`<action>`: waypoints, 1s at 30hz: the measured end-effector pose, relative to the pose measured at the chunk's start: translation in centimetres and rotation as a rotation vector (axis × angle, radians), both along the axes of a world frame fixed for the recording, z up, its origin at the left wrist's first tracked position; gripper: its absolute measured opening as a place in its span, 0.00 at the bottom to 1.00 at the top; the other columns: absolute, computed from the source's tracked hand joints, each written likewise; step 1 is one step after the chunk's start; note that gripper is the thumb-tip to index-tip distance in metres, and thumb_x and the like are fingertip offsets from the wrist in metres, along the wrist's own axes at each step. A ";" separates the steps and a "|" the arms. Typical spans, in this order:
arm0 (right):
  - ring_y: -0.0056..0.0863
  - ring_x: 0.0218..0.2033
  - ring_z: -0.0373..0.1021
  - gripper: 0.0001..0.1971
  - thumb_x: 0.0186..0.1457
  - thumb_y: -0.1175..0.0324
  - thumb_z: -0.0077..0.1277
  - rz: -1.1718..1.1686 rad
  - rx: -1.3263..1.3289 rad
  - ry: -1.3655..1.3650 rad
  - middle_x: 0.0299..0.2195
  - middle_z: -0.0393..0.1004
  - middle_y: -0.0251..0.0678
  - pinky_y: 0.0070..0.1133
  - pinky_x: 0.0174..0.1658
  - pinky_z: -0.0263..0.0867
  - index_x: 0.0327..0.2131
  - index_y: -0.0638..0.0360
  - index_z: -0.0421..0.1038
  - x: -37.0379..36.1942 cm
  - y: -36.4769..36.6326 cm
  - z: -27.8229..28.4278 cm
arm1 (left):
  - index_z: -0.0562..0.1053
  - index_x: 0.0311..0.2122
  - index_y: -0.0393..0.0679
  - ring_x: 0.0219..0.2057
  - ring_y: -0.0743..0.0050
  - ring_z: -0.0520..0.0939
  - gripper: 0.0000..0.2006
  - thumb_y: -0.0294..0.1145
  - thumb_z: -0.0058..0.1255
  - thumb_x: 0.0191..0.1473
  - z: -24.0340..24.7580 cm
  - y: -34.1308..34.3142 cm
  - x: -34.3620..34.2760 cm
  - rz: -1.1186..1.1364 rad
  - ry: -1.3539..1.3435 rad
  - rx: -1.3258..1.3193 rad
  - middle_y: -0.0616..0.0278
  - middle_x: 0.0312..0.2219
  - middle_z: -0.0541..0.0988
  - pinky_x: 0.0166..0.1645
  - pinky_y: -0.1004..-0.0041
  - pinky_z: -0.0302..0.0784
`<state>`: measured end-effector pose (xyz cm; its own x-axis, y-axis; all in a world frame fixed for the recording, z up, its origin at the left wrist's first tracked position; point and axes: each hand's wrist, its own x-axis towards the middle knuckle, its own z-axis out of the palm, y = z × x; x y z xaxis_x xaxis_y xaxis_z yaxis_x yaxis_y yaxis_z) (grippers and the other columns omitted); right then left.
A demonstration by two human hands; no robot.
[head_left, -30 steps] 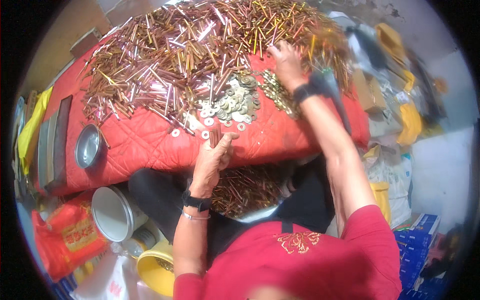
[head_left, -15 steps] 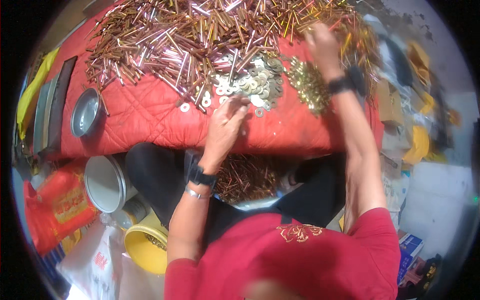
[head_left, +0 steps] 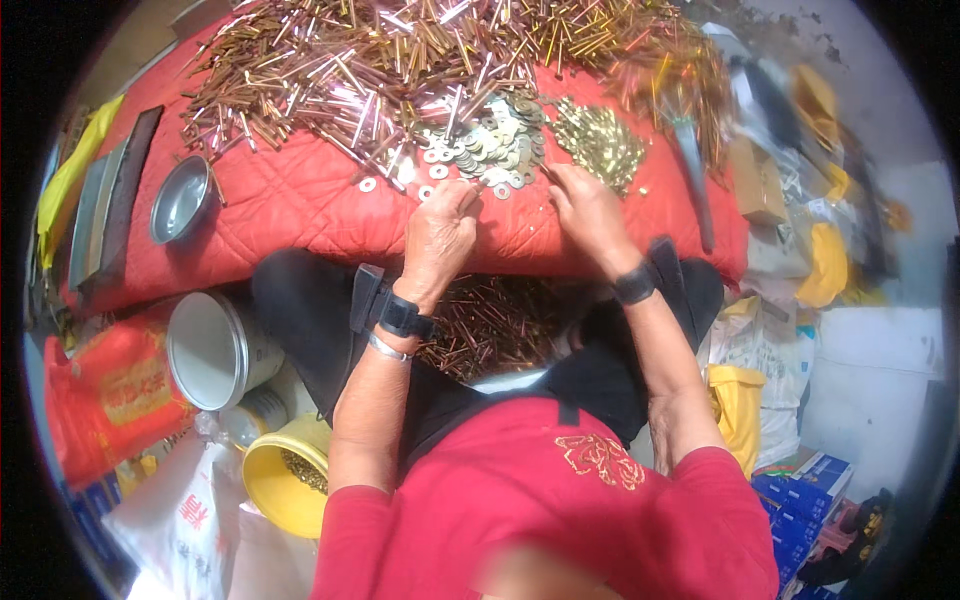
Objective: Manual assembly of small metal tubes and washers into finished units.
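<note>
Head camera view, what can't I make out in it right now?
What the left hand holds, if anything: head view, hidden by the hand itself.
What the right hand holds, if anything: head view, too small to tell.
Heap of copper-coloured rods: head view, far side cut off by the top edge.
Small pieces in the yellow bucket: head view, too small; its wall hides some.

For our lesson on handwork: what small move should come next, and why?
Probably bring the right hand toward the left hand: both are at the near side of the washers, with a gap between their fingertips.
</note>
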<state>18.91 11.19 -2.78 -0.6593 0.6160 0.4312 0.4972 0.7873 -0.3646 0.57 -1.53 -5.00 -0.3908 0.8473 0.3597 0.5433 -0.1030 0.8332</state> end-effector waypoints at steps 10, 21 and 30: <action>0.42 0.26 0.71 0.05 0.51 0.69 0.48 0.025 0.096 -0.210 0.25 0.71 0.42 0.34 0.28 0.67 0.30 0.55 0.72 -0.9 -2.2 1.7 | 0.71 0.44 0.36 0.23 0.79 0.78 0.15 0.36 0.48 0.58 1.3 -1.1 -0.8 -0.062 -1.149 -0.088 0.71 0.20 0.69 0.30 0.79 0.77; 0.42 0.31 0.73 0.08 0.47 0.69 0.47 0.307 -0.080 -0.841 0.25 0.76 0.43 0.34 0.34 0.68 0.28 0.51 0.77 -5.6 1.5 5.9 | 0.68 0.48 0.38 0.41 0.61 0.80 0.16 0.33 0.50 0.56 0.8 -0.7 -0.3 -0.218 -1.527 0.008 0.54 0.39 0.78 0.41 0.70 0.79; 0.30 0.29 0.73 0.09 0.53 0.68 0.50 0.254 -0.310 -0.017 0.28 0.77 0.36 0.26 0.33 0.68 0.38 0.56 0.75 -0.1 -1.7 5.0 | 0.73 0.38 0.37 0.10 0.93 0.50 0.13 0.37 0.48 0.56 2.0 -1.3 -0.1 -0.373 -1.423 -0.247 0.81 0.11 0.56 0.13 0.86 0.43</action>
<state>18.81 9.45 2.18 -0.8130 0.5313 0.2380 0.3088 0.7402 -0.5973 0.52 -2.83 -2.97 -0.0347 0.9561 -0.2909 -0.7446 0.1694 0.6457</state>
